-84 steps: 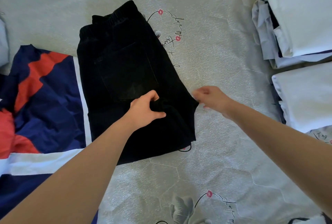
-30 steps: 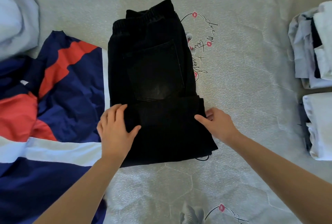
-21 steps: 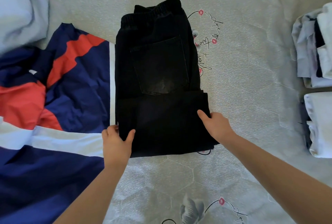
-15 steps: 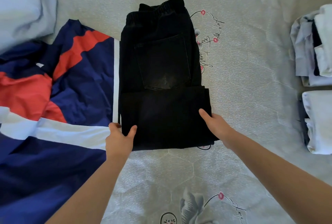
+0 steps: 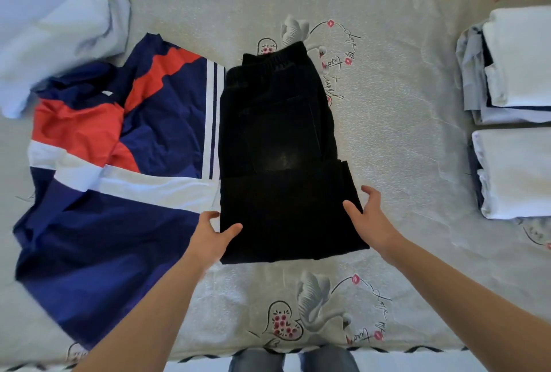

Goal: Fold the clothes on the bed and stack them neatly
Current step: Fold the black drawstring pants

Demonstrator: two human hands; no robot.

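Fingers (image 5: 208,216) of the left hand (image 5: 211,239) curl round the near left edge of the folded black trousers (image 5: 280,163), thumb lying on top; the right hand (image 5: 368,219) grips the near right edge likewise. The trousers lie flat mid-bed (image 5: 402,163), waistband away from the person. A navy, red and white jacket (image 5: 119,193) spreads just beside them; folded white stacks (image 5: 518,169) sit far right.
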